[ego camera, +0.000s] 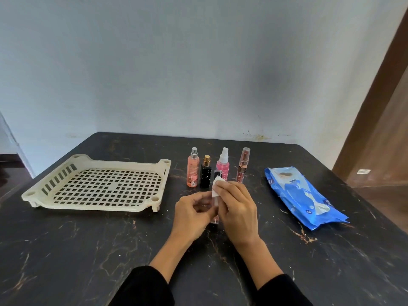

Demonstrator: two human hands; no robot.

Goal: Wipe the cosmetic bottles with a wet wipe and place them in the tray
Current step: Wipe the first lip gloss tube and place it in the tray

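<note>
wiping is the step in hand: a small clear cosmetic bottle with pinkish base is held above the dark marbled surface, between both hands, and the cream perforated plastic tray to the left holds nothing yet. the left hand grips the bottle's lower body, its fingers curled round it. the right hand presses a folded white wet wipe against the bottle's upper part, fingers closed over the wipe. four bottles stand untouched in a row just behind: an orange spray bottle, a black square bottle with gold cap, a pink spray bottle with white nozzle and a slim clear tube with reddish liquid. a blue wet-wipe pack lies well to the right. the next move likely calls for finishing the wipe, then carrying the bottle left into the tray with the left hand.
</note>
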